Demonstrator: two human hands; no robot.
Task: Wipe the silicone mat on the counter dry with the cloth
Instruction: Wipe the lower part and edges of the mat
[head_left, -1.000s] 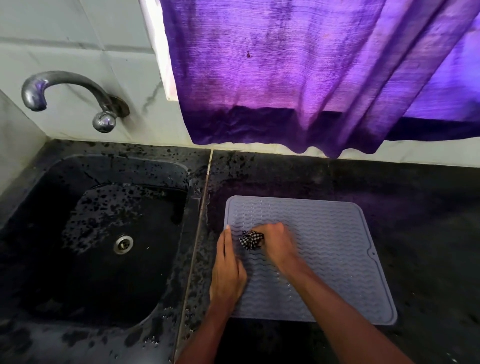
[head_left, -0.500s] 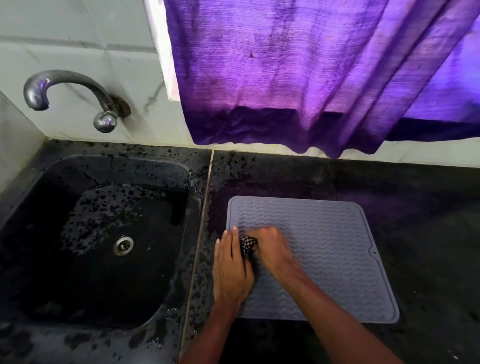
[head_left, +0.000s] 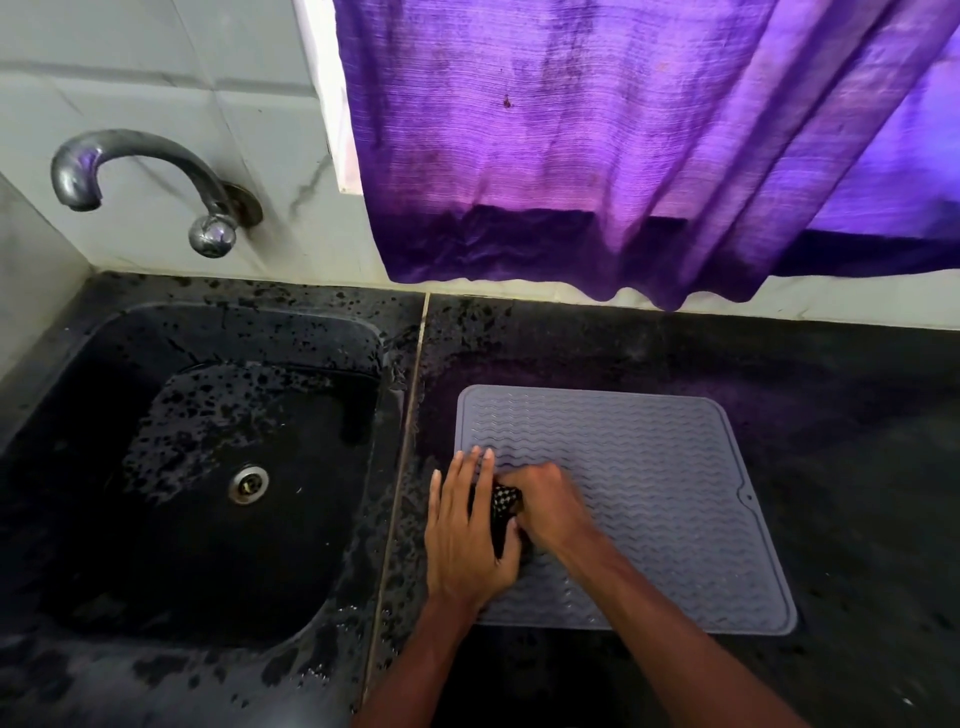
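Note:
A grey silicone mat with a wavy ribbed surface lies flat on the black counter, right of the sink. My right hand grips a bunched black-and-white checked cloth against the mat near its left edge. My left hand lies flat with straight fingers over the mat's left edge, touching the cloth. Most of the cloth is hidden between the two hands.
A black sink with a metal drain sits to the left, its rim wet with droplets. A curved metal tap juts from the tiled wall. A purple curtain hangs above the black counter.
My right hand has slid the cloth left toward the mat's left edge, until it meets my left hand. More of the cloth is now covered by the hands.

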